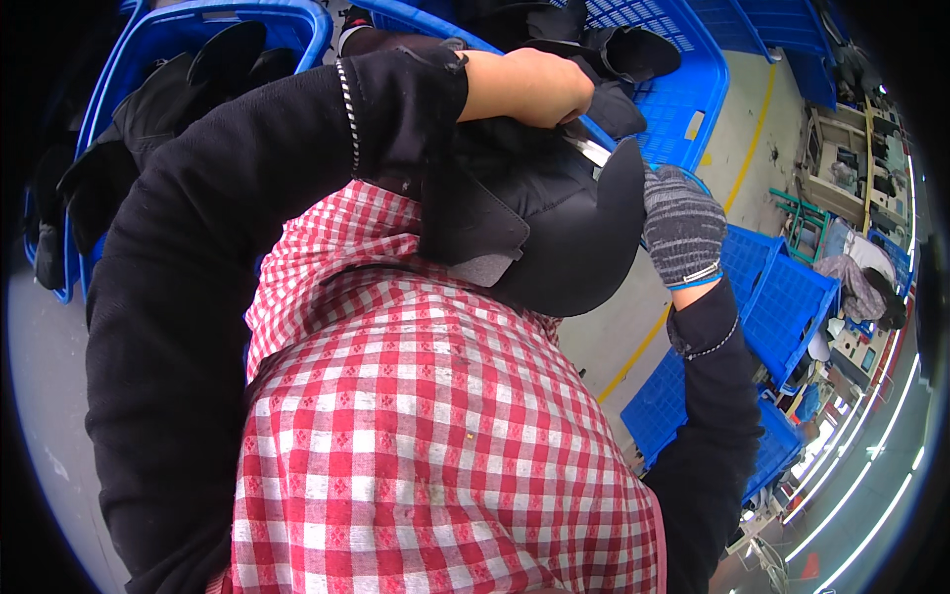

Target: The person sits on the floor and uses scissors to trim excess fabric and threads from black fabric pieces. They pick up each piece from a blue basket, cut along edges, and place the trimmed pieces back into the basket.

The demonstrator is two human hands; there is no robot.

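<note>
We find the bare left hand (pixel 529 87) closed over the top of a black cap (pixel 564 233), and the gloved right hand (pixel 683 226) clamped on its rounded right side. The cap sits between both hands, above the checked apron (pixel 435 436). Blue crates (pixel 683 89) of black pieces lie beyond.

Blue plastic crates (pixel 782 297) sit on a grey floor (pixel 614 337) marked with a yellow line (pixel 643 342).

Cap between two hands, crates behind

The cap (pixel 554 228) sits between the left hand (pixel 529 87) above and right hand (pixel 683 226) beside; crates (pixel 683 89) lie behind.
</note>
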